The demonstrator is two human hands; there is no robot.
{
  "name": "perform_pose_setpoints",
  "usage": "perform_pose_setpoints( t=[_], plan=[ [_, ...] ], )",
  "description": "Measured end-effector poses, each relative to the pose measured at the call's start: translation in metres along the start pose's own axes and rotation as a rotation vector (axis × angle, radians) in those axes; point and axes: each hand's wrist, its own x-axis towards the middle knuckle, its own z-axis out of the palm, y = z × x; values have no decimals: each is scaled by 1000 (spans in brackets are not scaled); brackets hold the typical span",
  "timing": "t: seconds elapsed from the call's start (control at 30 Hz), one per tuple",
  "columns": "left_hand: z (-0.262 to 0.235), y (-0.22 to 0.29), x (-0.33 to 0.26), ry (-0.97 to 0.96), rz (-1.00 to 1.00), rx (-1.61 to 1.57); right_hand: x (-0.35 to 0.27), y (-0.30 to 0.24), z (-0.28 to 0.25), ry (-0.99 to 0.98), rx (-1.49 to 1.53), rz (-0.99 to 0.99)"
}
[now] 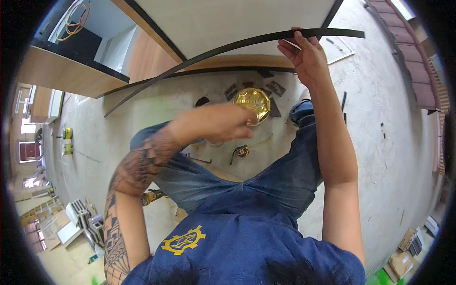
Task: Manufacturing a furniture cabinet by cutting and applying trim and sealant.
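My right hand [306, 57] is raised at the upper right, its thumb and fingers pinching a long, thin black strip [228, 46]. The strip bows leftward from there, and its far-left end hangs down near the floor. My left hand [221, 121] hovers in front of my lap, smeared by motion, so its fingers cannot be read. Just beyond it is a round, shiny gold tin [259, 103] on the floor, partly covered by that hand. A tape measure [242, 151] lies between my legs with some tape pulled out.
A large white panel with a dark edge [237, 28] stands ahead, beside a wood-toned cabinet [76, 71]. Dark scraps [275, 88] lie around the tin. A yellow and black object [67, 141] sits on the left floor. Dark maroon padding [408, 52] lines the right side.
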Motion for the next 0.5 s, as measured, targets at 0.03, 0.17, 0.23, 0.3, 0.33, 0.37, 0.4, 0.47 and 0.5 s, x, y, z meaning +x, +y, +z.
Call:
perform_pose_setpoints(
  t=[0.03, 0.17, 0.23, 0.3, 0.33, 0.37, 0.4, 0.47, 0.5],
  plan=[
    [8, -1, 7, -14, -27, -9, -4, 5, 3, 71, 18, 14],
    [15, -20, 2, -175, -189, 75, -18, 13, 14, 115, 92, 62],
    [-9, -26, -25, 220, -126, 5, -20, 12, 13, 156, 70, 83],
    [-41, -26, -68, 597, -168, -60, -21, 6, 15, 139, 115, 78],
    [-43, -43, -86, 793, -223, -133, -21, 7, 11, 149, 119, 95],
    [-43, -63, -104, 992, -272, -207, -21, 8, 8, 160, 116, 108],
    [-40, -89, -127, 1140, -375, -267, -23, 9, 6, 134, 132, 84],
    [-2, -155, -146, 1328, -598, -466, -22, 8, 4, 153, 108, 101],
    [33, -197, -138, 1356, -715, -613, -23, 4, 6, 178, 73, 90]
  ],
)
